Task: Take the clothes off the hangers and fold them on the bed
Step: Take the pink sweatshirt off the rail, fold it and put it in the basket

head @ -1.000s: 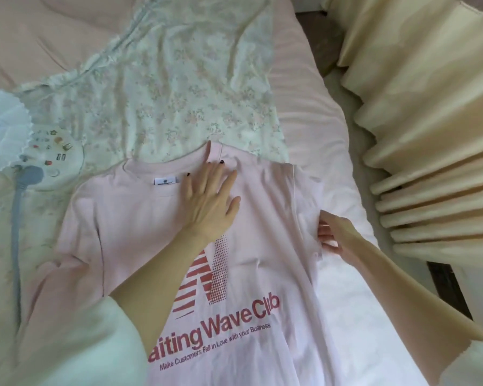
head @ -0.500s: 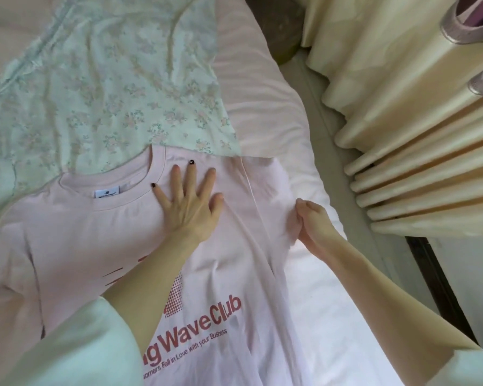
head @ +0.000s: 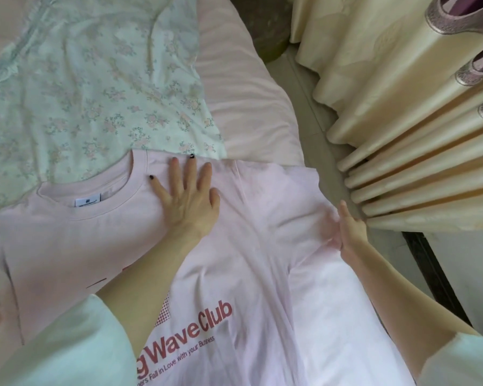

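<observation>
Clothes here come down to one pink T-shirt (head: 234,260), off its hanger and spread face up on the bed (head: 243,93) across the lower half of the frame, no fold made yet. At centre the left hand (head: 190,201) presses flat, fingers straight, beside the collar. At right the right hand (head: 349,232) grips the sleeve edge, apparently to fold it inward.

right hand (head: 350,232): you drew the pale pink printed cotton T-shirt's (head: 101,246) sleeve outward, spreading it flat | left hand (head: 188,201): fingers splayed wider
</observation>
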Available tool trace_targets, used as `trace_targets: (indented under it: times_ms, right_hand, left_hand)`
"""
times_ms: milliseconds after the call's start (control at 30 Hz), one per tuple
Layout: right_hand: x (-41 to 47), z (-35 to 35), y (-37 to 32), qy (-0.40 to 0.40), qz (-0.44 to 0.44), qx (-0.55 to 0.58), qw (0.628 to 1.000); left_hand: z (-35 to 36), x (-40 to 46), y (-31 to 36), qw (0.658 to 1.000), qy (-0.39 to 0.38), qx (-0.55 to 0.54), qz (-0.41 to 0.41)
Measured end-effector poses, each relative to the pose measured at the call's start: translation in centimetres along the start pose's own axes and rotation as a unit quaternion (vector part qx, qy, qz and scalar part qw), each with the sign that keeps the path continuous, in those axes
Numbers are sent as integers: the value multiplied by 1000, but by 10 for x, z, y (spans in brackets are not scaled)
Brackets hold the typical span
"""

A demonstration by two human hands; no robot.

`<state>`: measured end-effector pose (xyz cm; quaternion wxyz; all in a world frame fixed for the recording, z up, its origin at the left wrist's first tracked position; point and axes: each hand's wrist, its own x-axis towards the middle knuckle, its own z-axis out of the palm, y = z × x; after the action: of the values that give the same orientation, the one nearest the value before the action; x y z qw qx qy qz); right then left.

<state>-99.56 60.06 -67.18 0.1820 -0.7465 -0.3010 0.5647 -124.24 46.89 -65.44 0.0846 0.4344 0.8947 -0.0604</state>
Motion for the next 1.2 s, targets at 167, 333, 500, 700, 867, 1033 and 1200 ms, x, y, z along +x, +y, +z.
trace_targets:
  times_ms: [167,333,500,700,867,1033,1200]
  right_hand:
    - [11,-3,-3,-78,92,-74,990]
    - [14,-12,-9,-54,-98,-76,991]
    - [19,-22,1,-16,-194,-123,973]
    - [20,-15,12,15,-93,-104,990]
    - [-22,-4,-13,29,-272,-53,960]
    - [-109,32,-25,-171,-411,-54,894]
    - [-164,69,1,-432,-334,-141,825]
  left_hand:
    - [-8,24,28,992,23,-51,112]
    - [-17,63,52,992,-53,-67,93]
    - [-27,81,69,987,-12,-125,103]
    - [-9,61,60,994,29,-34,104]
    - [8,13,29,985,53,-30,162]
    - [16,-9,-2,944,-57,-312,88]
    - [-39,-10,-49,474,-195,-830,-222]
